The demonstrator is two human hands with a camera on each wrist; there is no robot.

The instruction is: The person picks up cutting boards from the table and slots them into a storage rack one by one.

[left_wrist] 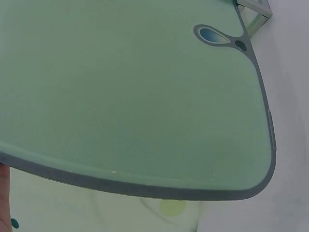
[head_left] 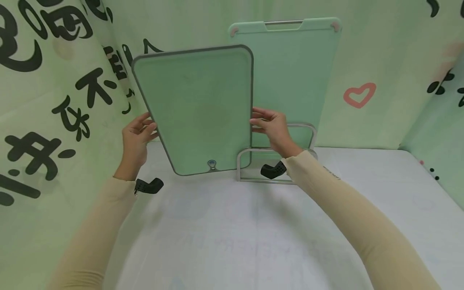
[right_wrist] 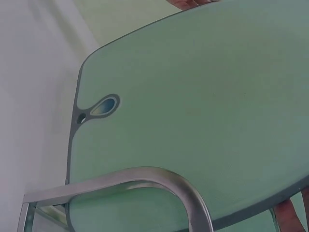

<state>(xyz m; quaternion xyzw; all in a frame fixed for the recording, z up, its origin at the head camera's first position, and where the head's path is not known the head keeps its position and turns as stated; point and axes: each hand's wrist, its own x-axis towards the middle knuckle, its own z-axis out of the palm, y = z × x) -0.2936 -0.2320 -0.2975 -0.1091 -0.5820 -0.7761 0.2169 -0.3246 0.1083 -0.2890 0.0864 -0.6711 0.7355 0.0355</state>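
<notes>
A pale green cutting board (head_left: 197,108) with a grey rim is held up above the white tabletop, tilted slightly. My left hand (head_left: 137,135) pinches its left edge between thumb and fingers. On the opposite edge, my right hand (head_left: 272,127) grips it the same way. The board's lower right corner lies behind the front loop of a metal rack (head_left: 237,165), as the loop (right_wrist: 193,203) crossing it in the right wrist view also shows. A drop-shaped mark (left_wrist: 212,36) and a small hole sit at the board's lower edge. Only one finger (left_wrist: 4,198) shows in the left wrist view.
Behind the rack's front loop, a second light green board (head_left: 293,72) with a handle slot stands upright in the rack. The white tabletop (head_left: 232,233) spreads below. Printed green curtains (head_left: 384,121) surround it at the back and sides.
</notes>
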